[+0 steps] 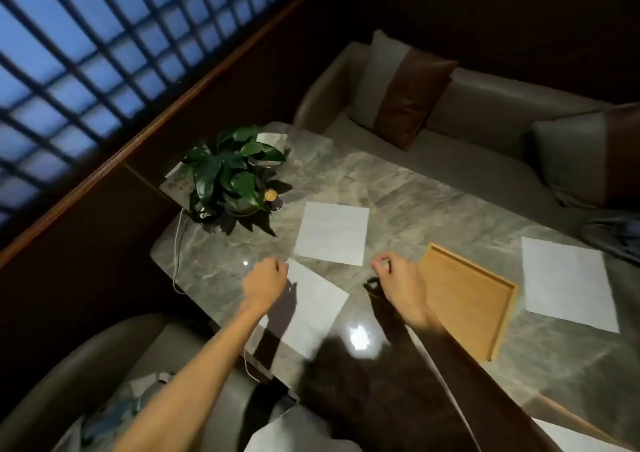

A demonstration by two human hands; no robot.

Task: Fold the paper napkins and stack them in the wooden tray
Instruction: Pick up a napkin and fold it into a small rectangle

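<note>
Three flat white paper napkins lie on the marble table [408,188]. The nearest napkin [311,309] sits between my arms, and my left hand [265,280] rests at its far left corner with fingers curled; whether it pinches the paper I cannot tell. A second napkin [332,233] lies further back in the middle. The third napkin [568,283] lies at the right. The wooden tray [464,296] is empty, just right of my right hand [393,271], which hovers with fingers curled and holds nothing.
A potted green plant [228,171] and a small candle [270,195] stand at the table's far left corner, with a white cable [177,244] trailing off the edge. Grey sofas with cushions [398,91] flank the table. Another white sheet [575,434] shows at the bottom right.
</note>
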